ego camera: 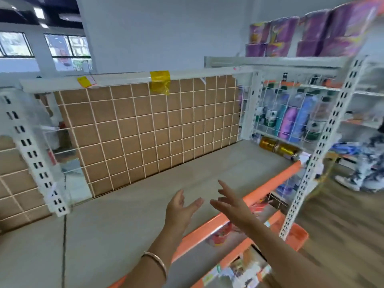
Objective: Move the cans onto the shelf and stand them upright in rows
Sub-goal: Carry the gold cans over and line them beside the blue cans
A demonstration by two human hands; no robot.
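Pale wall (145,34), windows (66,46) at left, wooden floor (342,225), ceiling lights (38,12)

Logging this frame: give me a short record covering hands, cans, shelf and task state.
left hand: open, holds nothing, above the shelf front
right hand: open, holds nothing, beside the left hand
cans: two gold, lying on their sides end to end, far right of the shelf by the wire grid
shelf: grey board, orange front edge
task state: no can upright yet
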